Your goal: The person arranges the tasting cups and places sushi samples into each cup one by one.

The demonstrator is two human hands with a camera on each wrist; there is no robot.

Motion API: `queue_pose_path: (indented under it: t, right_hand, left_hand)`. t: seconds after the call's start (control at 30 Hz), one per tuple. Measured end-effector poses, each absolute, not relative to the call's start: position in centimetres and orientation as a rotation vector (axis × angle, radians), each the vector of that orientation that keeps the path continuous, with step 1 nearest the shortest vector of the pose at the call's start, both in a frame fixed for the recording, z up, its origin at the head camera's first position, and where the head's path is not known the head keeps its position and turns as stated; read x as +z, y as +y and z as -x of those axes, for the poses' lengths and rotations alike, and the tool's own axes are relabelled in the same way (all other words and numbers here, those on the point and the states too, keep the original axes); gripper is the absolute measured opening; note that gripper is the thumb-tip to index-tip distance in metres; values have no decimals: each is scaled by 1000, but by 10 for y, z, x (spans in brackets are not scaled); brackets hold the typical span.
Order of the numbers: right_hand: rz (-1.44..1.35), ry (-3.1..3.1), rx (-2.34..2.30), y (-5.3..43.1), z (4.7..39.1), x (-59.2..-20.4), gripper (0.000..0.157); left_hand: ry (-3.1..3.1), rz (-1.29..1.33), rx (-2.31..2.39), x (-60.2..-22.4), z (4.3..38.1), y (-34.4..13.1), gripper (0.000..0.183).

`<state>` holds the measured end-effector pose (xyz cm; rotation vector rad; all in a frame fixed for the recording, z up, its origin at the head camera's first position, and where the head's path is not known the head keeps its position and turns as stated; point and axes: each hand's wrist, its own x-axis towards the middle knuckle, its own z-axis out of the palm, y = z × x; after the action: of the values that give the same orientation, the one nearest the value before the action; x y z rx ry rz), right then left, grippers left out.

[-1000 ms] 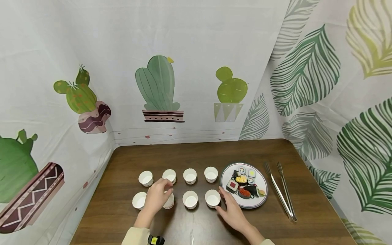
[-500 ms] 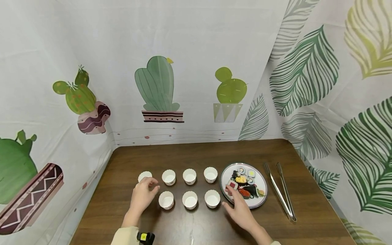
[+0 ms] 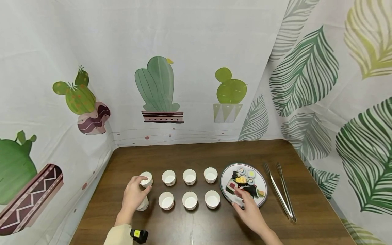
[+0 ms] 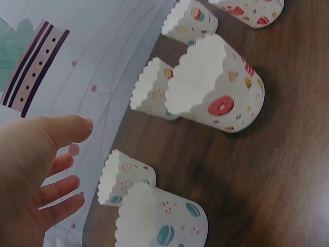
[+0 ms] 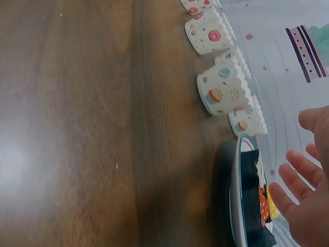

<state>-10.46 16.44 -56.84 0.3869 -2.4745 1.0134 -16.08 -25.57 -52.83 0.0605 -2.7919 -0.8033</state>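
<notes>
Several white paper baking cups with scalloped rims stand upright in two rows. My left hand [image 3: 133, 194] is over the left end of the rows, its fingers loosely bent by the back-left cup [image 3: 147, 178] and partly covering the front-left cup [image 3: 143, 205]. In the left wrist view, nothing is between the thumb and fingers of that hand [image 4: 46, 175]; a cup with teal macaron prints [image 4: 169, 218] shows nearby. My right hand [image 3: 251, 214] hovers at the near edge of a round plate [image 3: 260, 203] bearing sushi pieces [image 3: 245, 180]. Its fingers are spread in the right wrist view [image 5: 308, 180].
Metal tongs [image 3: 284, 194] lie right of the plate on the brown wooden table [image 3: 196, 154]. The right-hand front cup [image 3: 212, 199] stands just left of the plate. Behind the table hangs a white cloth [image 3: 196, 85] with cactus and leaf prints.
My left hand has moved left, from the second column of cups to the leftmost one. My right hand has moved right, from beside the front-right cup to over the plate's near edge.
</notes>
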Motion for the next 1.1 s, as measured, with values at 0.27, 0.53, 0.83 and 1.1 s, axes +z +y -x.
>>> queue_pose_path:
  t: [0.27, 0.53, 0.83, 1.1]
  right_hand:
    - [-321, -2472, 1010, 184, 101, -570, 58]
    - [-233, -2483, 985, 202, 97, -569, 58]
    - [-152, -2437, 948, 219, 100, -566, 59]
    - [-9, -2443, 924, 248, 105, -562, 56]
  left_hand:
    - [-2800, -90, -794, -535, 168, -267, 48]
    - [-2845, -120, -800, -539, 177, -274, 59]
    - [-2885, -141, -804, -546, 185, -277, 71]
    - [-2929, -200, -807, -550, 188, -276, 75]
